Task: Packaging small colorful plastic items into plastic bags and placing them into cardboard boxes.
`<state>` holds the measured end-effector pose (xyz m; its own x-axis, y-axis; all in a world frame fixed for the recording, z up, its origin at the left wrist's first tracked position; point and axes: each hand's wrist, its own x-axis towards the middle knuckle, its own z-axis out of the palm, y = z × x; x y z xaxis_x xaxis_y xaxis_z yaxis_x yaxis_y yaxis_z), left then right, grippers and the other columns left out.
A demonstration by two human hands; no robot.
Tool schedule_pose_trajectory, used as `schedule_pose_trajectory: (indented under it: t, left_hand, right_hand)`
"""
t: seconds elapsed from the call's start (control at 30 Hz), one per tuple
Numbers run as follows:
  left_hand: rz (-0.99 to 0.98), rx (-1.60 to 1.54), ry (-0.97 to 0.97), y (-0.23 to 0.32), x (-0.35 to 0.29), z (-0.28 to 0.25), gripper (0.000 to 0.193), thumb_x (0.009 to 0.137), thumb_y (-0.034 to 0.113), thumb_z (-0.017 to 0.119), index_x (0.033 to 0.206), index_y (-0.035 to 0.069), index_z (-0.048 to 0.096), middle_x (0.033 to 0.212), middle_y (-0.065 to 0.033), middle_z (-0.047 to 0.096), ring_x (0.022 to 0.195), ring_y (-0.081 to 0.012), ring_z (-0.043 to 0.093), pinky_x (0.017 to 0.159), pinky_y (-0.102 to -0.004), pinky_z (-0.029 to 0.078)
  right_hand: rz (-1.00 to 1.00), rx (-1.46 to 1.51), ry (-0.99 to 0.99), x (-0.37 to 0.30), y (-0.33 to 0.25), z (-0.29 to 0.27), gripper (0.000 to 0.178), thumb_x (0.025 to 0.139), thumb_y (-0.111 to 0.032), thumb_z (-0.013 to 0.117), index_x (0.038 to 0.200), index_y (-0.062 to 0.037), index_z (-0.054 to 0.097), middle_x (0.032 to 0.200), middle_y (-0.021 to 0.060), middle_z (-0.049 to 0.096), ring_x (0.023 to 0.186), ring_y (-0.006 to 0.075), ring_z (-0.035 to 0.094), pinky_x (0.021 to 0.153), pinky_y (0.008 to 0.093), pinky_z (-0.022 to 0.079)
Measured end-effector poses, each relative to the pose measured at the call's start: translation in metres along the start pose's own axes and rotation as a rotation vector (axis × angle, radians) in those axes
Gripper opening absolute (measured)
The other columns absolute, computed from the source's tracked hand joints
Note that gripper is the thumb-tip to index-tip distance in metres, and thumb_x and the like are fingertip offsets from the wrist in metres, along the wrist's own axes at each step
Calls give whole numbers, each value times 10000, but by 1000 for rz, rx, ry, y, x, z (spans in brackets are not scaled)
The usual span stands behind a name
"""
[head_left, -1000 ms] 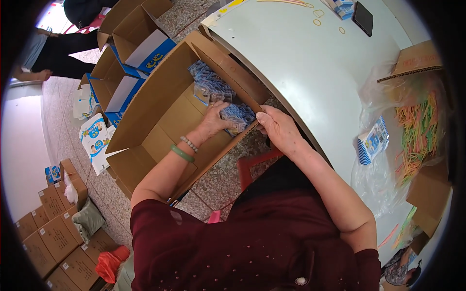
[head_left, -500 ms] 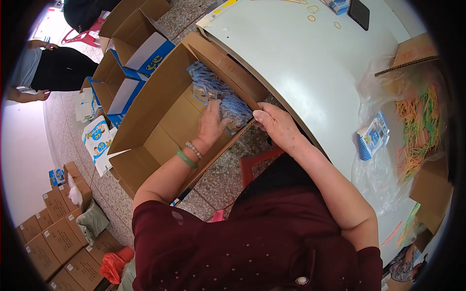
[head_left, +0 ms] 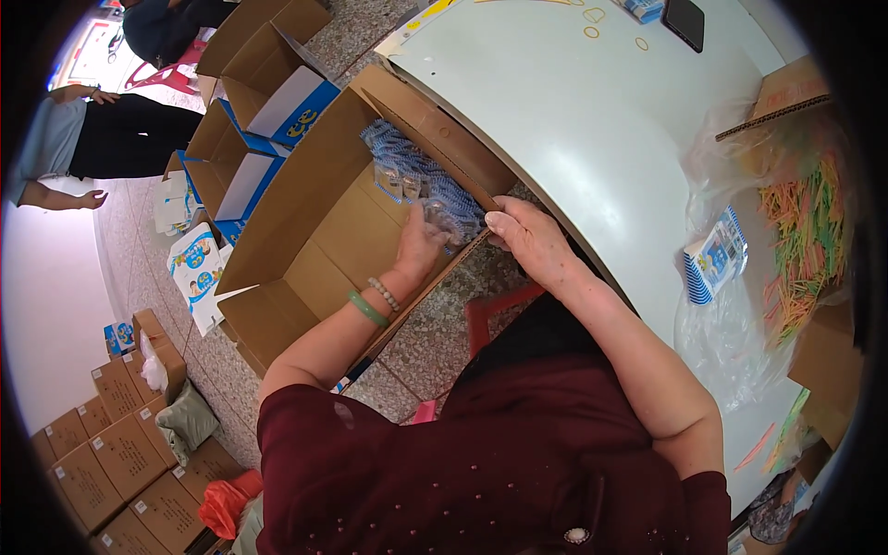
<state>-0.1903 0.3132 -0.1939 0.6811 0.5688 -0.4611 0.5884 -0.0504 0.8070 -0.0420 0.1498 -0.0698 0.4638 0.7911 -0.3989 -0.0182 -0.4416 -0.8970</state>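
Note:
A large open cardboard box (head_left: pixel 328 231) stands tilted in front of me, beside the table. Along its right inner side lies a row of small clear plastic packets with blue-and-white striped edges (head_left: pixel 404 159). Inside the box, my left hand (head_left: pixel 421 242) rests against the near end of that row, thumb and fingers apart; some fingertips are hidden among the packets. A bead bracelet and a green bangle circle that wrist. My right hand (head_left: pixel 532 239) grips the box's upper right rim, thumb on top, its other fingers partly hidden.
To the right, the white table (head_left: pixel 555 120) carries a phone (head_left: pixel 684 25), a blue-and-white packet (head_left: pixel 716 257) and a plastic bag of coloured strips (head_left: pixel 803 245). Blue-and-white open boxes (head_left: pixel 236 176) stand at left. Stacked cartons (head_left: pixel 129 453) fill the lower left. Another person stands farther left.
My left hand has slid right and slightly nearer along the packets, uncovering some in the middle. My right hand keeps its hold on the rim. The other person's arm has shifted.

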Motion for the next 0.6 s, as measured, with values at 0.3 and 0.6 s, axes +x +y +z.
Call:
schedule_pose_trajectory:
  t: [0.3, 0.6]
  left_hand:
    - [482, 330, 395, -5, -13, -34, 430, 787, -74, 522, 1197, 31, 442, 882, -70, 509, 700, -152, 561, 623, -242, 504]
    - [-5, -570, 127, 7, 40, -36, 322, 801, -114, 465, 1092, 22, 434, 816, -57, 521, 633, -161, 569, 512, -271, 526]
  right_hand:
    - [-17, 20, 24, -6, -5, 0, 517, 895, -396, 484, 1181, 32, 528, 1016, 213, 595, 1011, 336, 552, 900, 390, 413]
    - [96, 112, -30, -10, -11, -4, 512, 935, -349, 511, 1271, 33, 461, 1129, 126, 558, 954, 193, 585, 838, 316, 482]
